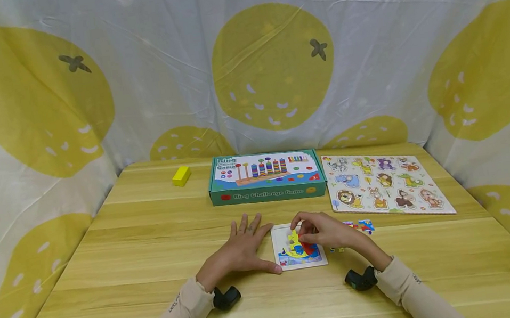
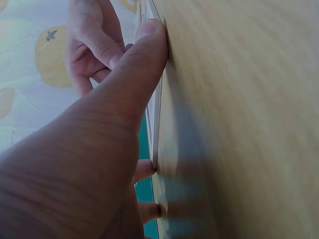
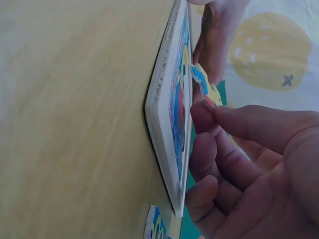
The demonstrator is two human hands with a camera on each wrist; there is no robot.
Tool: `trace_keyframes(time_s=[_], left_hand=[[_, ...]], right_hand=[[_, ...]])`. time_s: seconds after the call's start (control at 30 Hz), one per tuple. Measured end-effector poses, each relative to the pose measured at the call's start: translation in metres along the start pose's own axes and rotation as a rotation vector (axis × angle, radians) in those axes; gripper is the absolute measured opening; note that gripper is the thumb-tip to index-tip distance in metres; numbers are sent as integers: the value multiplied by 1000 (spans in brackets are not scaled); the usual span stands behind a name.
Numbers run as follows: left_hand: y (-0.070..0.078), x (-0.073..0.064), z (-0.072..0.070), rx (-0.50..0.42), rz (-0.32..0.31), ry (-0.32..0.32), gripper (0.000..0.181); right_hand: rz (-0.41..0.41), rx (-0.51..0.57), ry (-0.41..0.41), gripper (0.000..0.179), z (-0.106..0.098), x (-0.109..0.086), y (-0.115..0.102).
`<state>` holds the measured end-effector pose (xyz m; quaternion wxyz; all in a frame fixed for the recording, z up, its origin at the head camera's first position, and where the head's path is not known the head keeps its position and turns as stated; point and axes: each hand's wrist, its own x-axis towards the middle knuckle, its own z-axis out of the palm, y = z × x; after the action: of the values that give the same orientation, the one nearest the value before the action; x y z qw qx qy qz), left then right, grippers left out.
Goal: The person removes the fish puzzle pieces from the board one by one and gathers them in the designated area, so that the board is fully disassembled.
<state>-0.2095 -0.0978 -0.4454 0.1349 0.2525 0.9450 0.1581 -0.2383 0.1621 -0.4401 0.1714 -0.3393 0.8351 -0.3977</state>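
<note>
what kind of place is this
Likely a play or activity corner set up for recording: a wooden table holding children's toys, namely a ring game box and an animal peg puzzle, screened by a lemon-print cloth backdrop.

Ahead of the fingers (image 1: pixel 249 227) of the left hand (image 1: pixel 240 249), bare wooden bench (image 1: pixel 150 248) runs up to the green cardboard game box (image 1: pixel 266 177), which blocks the way further back. Leftward the bench lies open out to the small yellow block (image 1: pixel 181 175). Right of the right hand (image 1: pixel 324 230), loose coloured puzzle pieces (image 1: pixel 360 226) and the flat animal puzzle board (image 1: pixel 384 185) take up the surface. Behind both wrists, the near bench is free.
</note>
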Motion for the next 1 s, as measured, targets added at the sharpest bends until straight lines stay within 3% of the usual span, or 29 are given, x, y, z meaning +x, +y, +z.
trace_keyframes(time_s=[0.77,1.0], left_hand=[[0,1,-1,0,3,-13,108],[-1,1,0,-4,12,-4,107]], right_hand=[[32,107,-17,22,-4,-4,-2],[43,77,4,21,-7,-11,2]])
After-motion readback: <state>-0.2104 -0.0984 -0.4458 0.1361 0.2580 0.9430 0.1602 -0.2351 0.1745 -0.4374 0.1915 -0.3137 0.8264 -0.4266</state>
